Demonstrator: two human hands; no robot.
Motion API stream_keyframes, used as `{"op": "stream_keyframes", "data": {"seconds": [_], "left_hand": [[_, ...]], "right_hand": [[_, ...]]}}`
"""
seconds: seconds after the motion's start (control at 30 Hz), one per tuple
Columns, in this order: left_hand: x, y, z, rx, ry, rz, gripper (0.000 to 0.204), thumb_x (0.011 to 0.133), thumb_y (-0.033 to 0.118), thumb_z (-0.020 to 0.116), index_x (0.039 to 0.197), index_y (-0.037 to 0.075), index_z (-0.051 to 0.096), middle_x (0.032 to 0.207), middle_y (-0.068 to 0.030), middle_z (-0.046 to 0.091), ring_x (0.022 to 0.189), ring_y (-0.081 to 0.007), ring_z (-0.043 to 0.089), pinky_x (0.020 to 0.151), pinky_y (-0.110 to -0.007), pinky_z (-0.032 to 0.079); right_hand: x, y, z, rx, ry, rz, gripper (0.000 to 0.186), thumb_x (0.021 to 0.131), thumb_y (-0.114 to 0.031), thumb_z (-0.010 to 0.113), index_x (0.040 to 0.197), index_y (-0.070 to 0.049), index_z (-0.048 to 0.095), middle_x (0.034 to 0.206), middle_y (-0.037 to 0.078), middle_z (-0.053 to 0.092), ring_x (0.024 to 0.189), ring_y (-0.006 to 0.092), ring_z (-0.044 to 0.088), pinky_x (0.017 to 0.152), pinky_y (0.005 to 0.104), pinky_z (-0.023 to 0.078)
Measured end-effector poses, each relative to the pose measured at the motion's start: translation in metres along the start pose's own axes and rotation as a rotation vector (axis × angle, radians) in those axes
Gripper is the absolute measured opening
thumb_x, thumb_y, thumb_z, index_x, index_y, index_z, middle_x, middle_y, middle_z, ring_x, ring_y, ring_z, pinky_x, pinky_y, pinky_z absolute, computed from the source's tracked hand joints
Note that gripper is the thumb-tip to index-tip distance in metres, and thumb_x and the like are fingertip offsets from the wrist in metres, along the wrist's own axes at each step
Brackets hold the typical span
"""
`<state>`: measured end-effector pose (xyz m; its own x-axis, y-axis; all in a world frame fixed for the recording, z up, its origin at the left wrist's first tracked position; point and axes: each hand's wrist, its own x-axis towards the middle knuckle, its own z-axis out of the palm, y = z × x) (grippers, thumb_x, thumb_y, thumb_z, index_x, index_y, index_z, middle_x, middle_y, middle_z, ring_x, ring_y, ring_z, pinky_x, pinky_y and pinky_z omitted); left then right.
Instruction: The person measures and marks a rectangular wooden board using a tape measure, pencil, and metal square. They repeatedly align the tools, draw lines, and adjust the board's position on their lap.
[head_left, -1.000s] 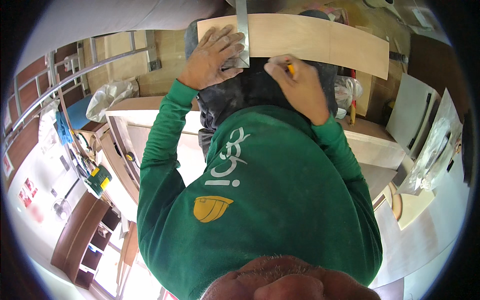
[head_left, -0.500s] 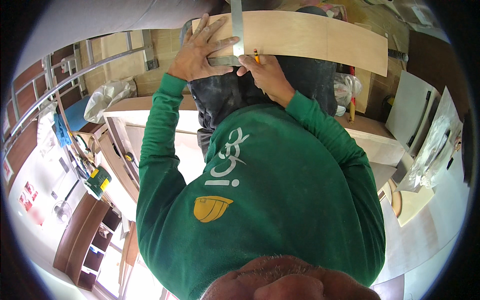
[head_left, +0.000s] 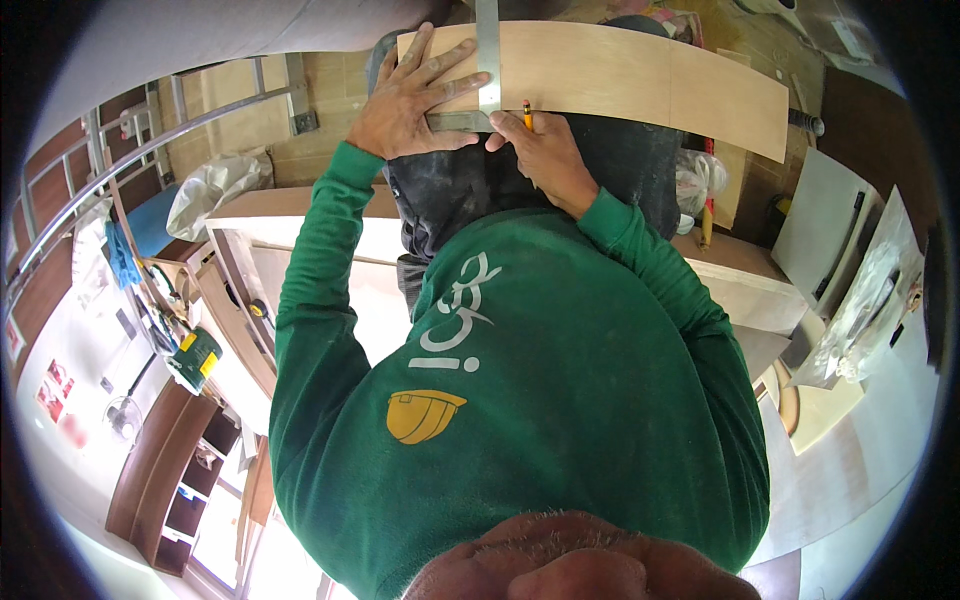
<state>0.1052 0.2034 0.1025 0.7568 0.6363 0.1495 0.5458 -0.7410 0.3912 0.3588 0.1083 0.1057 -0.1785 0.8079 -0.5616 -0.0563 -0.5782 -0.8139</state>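
Left hand: fingers spread apart, palm side down on the left end of the wooden strip, thumb along the near side of the square's stock; we judge this keeps the stock up against the near edge, with no full wrap of the fingers. Right hand: fingers closed around a pencil, its eraser end pointing away from the body, and the index finger at the corner of the metal square. We read this as steadying the corner while the pencil is kept in the grip. The strip lies just beyond both hands, across dark trousers, which seem to serve as its support. The blade crosses it immediately right of the left fingertips and runs past the far edge. Right of the blade, the strip's face is uncovered, with a faint crosswise line well to the right of the pencil grip; its near edge is free of fingers there too. Beyond the strip's right end we note a dark cylinder, near it. A plastic bag sits to the right of the right hand; a metal ladder stands left of the left hand, apart from it.
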Motion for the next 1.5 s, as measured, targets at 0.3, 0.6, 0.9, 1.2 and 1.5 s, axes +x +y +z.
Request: {"op": "stream_keyframes", "data": {"seconds": [0.3, 0.6, 0.9, 1.2, 1.5], "left_hand": [[0.006, -0.003, -0.002, 0.022, -0.071, 0.025, 0.091, 0.080, 0.075, 0.085, 0.162, 0.046, 0.059, 0.183, 0.0083, 0.038, 0.171, -0.0501, 0.018, 0.123, -0.085, 0.027], [0.015, 0.001, -0.007, 0.016, -0.090, 0.033, 0.094, 0.081, 0.071, 0.088, 0.165, 0.040, 0.058, 0.181, 0.0043, 0.041, 0.171, -0.0498, 0.018, 0.130, -0.075, 0.029], [0.019, -0.005, -0.005, -0.009, -0.076, 0.091, 0.094, 0.081, 0.073, 0.087, 0.165, 0.041, 0.058, 0.182, 0.0054, 0.039, 0.171, -0.0500, 0.018, 0.131, -0.073, 0.031], [0.016, -0.007, -0.001, 0.024, -0.095, 0.076, 0.097, 0.079, 0.076, 0.086, 0.166, 0.047, 0.054, 0.183, 0.0073, 0.037, 0.171, -0.0471, 0.018, 0.131, -0.074, 0.032], [0.016, -0.009, 0.002, -0.031, -0.092, 0.064, 0.098, 0.077, 0.079, 0.085, 0.165, 0.046, 0.055, 0.183, 0.0073, 0.036, 0.172, -0.0472, 0.014, 0.133, -0.074, 0.028]], "right_hand": [[0.003, 0.005, -0.005, 0.003, 0.000, 0.002, 0.039, 0.112, -0.034, 0.071, 0.122, 0.003, 0.078, 0.087, 0.004, 0.077, 0.051, 0.0033, 0.045, 0.045, 0.0227, 0.037], [0.003, 0.009, -0.009, 0.024, 0.001, -0.022, 0.039, 0.113, -0.035, 0.069, 0.114, 0.002, 0.080, 0.086, 0.005, 0.077, 0.054, 0.0051, 0.048, 0.049, 0.0253, 0.039], [0.001, 0.007, -0.010, 0.092, -0.010, -0.001, 0.036, 0.113, -0.036, 0.071, 0.108, -0.001, 0.078, 0.089, 0.004, 0.077, 0.052, 0.0021, 0.044, 0.046, 0.0224, 0.035], [0.002, 0.006, -0.011, -0.081, -0.034, -0.086, 0.046, 0.112, -0.041, 0.068, 0.105, 0.002, 0.084, 0.086, 0.009, 0.082, 0.074, 0.0154, 0.069, 0.072, 0.0326, 0.054], [0.003, 0.005, -0.012, -0.109, -0.045, -0.065, 0.046, 0.111, -0.041, 0.069, 0.101, 0.001, 0.085, 0.086, 0.011, 0.082, 0.076, 0.0180, 0.071, 0.077, 0.0339, 0.056]]}}
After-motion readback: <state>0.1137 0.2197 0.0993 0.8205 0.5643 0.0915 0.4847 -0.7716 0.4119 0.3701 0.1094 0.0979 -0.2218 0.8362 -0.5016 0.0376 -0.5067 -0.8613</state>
